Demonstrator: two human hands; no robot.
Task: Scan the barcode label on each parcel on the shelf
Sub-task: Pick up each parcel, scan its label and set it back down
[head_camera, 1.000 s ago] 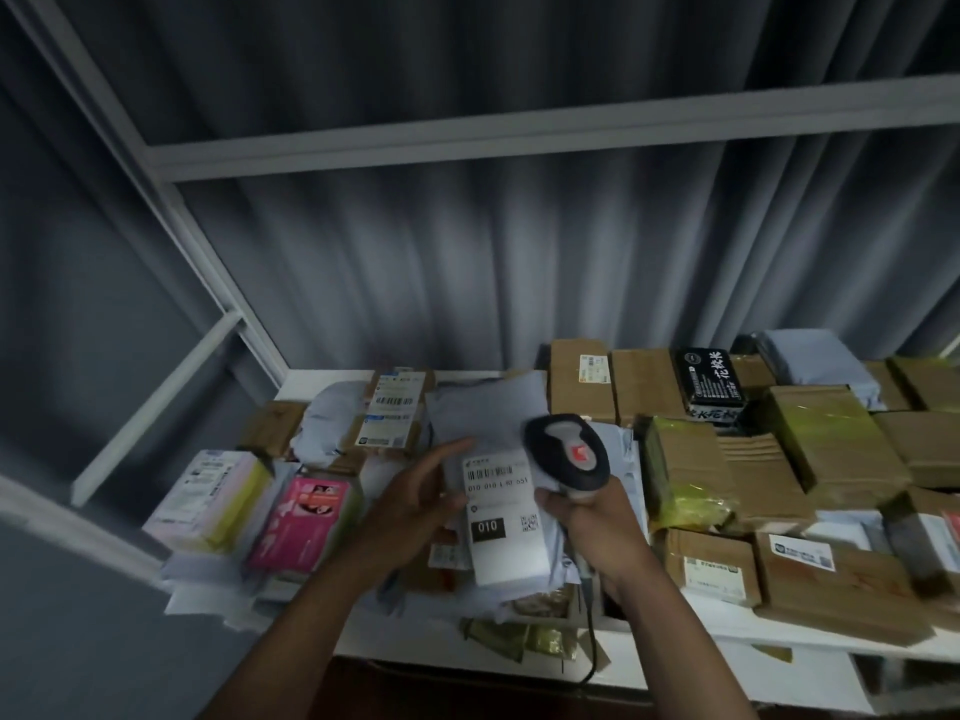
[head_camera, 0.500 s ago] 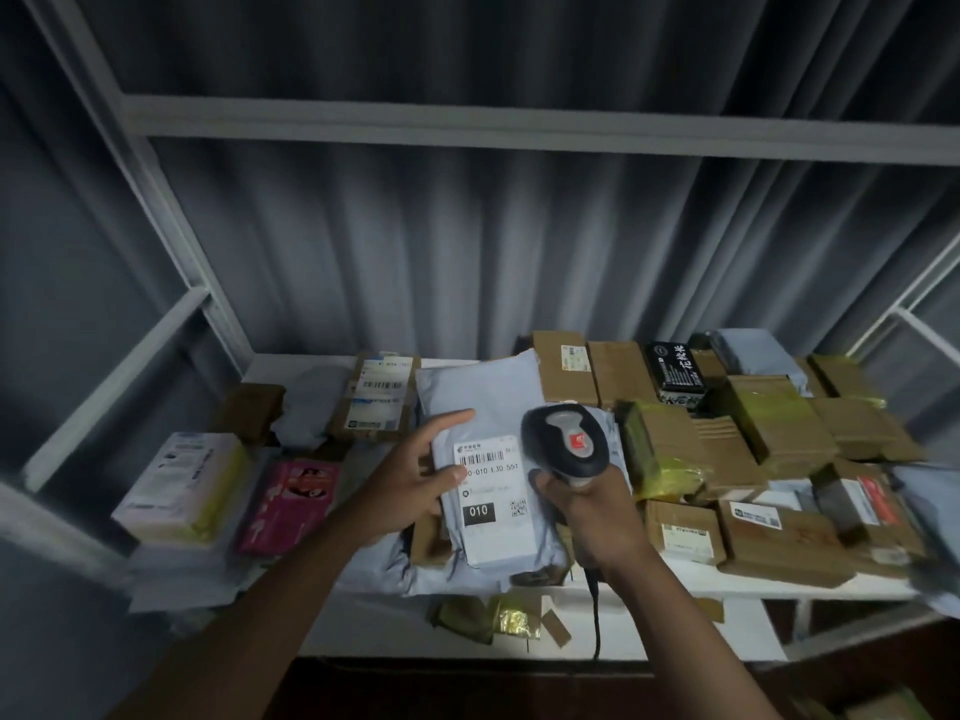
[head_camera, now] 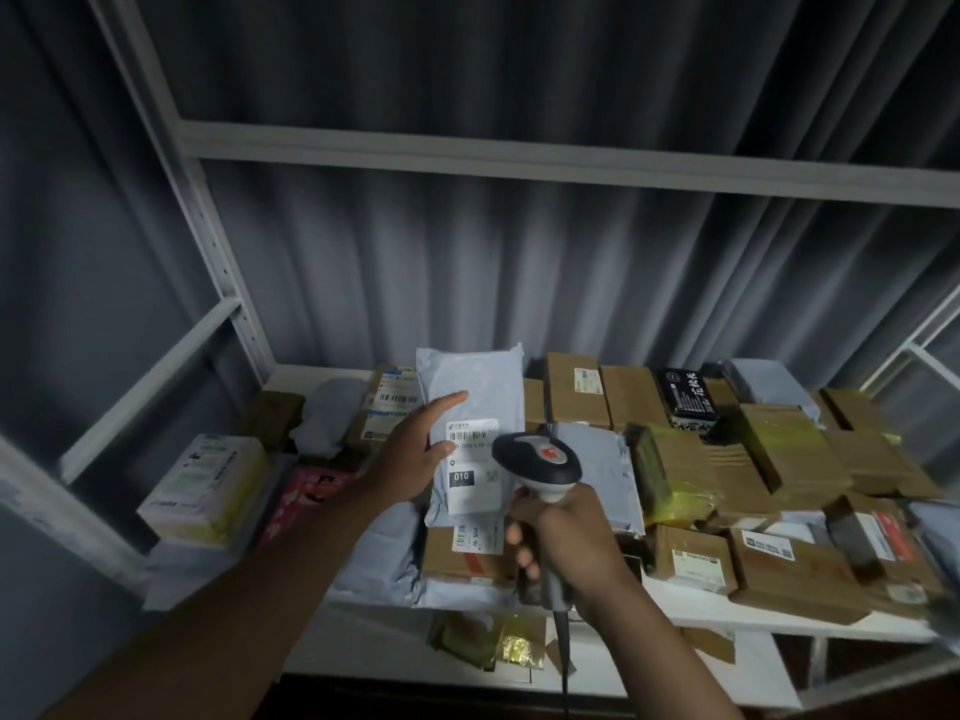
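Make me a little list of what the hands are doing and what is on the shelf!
left hand: holds up a grey mailer bag, thumb on its white barcode label
right hand: grips a handheld barcode scanner, head beside the label
shelf: white, crowded with parcels
right side: brown cardboard boxes, one black box
left side: pink packet, yellow-edged parcel

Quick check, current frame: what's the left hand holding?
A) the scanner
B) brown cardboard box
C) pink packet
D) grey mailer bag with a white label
D: the left hand holds the grey mailer bag upright by its edge, white label facing the camera, while the right hand grips the scanner beside it.
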